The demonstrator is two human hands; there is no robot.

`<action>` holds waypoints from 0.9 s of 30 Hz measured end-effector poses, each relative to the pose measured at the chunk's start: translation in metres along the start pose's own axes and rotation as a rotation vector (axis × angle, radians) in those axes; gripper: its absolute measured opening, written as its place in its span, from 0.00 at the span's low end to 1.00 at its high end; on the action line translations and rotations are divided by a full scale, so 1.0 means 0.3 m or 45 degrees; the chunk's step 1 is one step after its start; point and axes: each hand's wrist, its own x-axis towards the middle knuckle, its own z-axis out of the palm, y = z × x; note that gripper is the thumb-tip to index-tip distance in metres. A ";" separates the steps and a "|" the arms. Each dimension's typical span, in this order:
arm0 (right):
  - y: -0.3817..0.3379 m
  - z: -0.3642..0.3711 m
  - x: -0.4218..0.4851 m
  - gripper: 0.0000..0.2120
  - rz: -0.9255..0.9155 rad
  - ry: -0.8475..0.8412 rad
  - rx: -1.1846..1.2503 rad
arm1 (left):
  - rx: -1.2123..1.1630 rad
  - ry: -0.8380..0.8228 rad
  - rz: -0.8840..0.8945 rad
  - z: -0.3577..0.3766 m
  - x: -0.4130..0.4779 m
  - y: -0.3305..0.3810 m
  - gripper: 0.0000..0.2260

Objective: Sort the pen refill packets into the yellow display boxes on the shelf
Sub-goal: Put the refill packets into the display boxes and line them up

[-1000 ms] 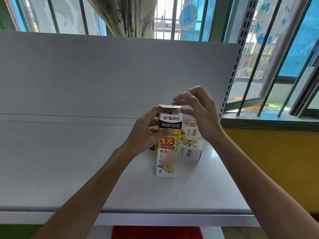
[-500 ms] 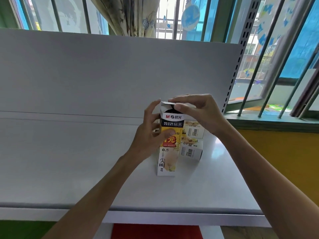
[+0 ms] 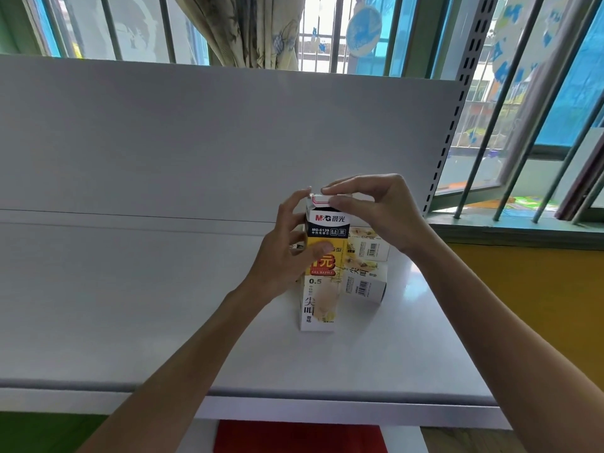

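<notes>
Standing upright on the white shelf [image 3: 130,322], toward its right end, a tall yellow, black and white display box [image 3: 322,289] marked "M&G", "MG-6139", "GEL REFILL" and "0.5"; gripped at mid-height by the left hand [image 3: 287,256], fingers curled around the left and rear sides, thumb [image 3: 322,248] pressed flat on the printed front. Pinched at the very top by the right hand [image 3: 376,212], thumb and forefinger nearly closed on the white flap [image 3: 322,200] with its red outline, remaining fingers arched above. Lying on their sides directly behind and to the right, touching the upright box, two more boxes of the same print [image 3: 364,279], one stacked on the other, barcodes facing forward. Rising behind the shelf, a plain white back panel [image 3: 196,142] with a perforated upright post [image 3: 457,109] at its right edge. Beyond, barred windows [image 3: 539,125], a patterned curtain [image 3: 248,31] and a yellow wall [image 3: 539,305] below the sill. Whether any refill packets sit inside the held box: cannot tell
</notes>
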 end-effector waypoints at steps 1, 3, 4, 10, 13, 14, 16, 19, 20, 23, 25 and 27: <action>0.000 0.002 -0.003 0.11 -0.001 -0.008 0.015 | 0.004 -0.005 0.006 -0.002 -0.002 0.002 0.27; 0.001 0.005 -0.011 0.12 -0.006 -0.034 0.067 | 0.016 -0.017 0.010 -0.002 -0.005 0.005 0.27; 0.003 0.005 -0.015 0.12 -0.008 -0.045 0.096 | 0.031 -0.021 0.010 -0.002 -0.005 0.006 0.26; 0.036 0.005 -0.036 0.08 0.009 -0.088 0.183 | 0.030 -0.015 0.007 -0.003 -0.012 0.001 0.23; 0.055 0.028 -0.058 0.09 -0.062 -0.030 0.084 | 0.013 0.019 0.030 0.001 -0.007 0.002 0.23; 0.063 0.037 -0.067 0.10 -0.102 0.001 0.024 | 0.019 0.039 0.067 0.005 -0.006 0.004 0.24; 0.073 0.045 -0.081 0.11 -0.166 0.055 -0.057 | 0.069 0.089 0.159 0.015 -0.006 0.007 0.22; 0.060 0.041 -0.077 0.11 -0.140 0.038 0.007 | 0.107 0.181 0.187 0.032 -0.012 0.002 0.16; 0.053 0.041 -0.075 0.12 -0.103 0.025 0.069 | 0.111 0.206 0.188 0.037 -0.013 -0.003 0.15; 0.045 0.039 -0.076 0.15 -0.038 0.021 0.172 | 0.110 0.259 0.212 0.052 -0.018 -0.009 0.14; 0.055 0.034 -0.079 0.12 -0.067 0.001 0.176 | 0.103 0.262 0.239 0.056 -0.019 -0.015 0.13; 0.066 0.032 -0.083 0.10 -0.070 0.002 0.146 | 0.076 0.261 0.269 0.058 -0.020 -0.017 0.09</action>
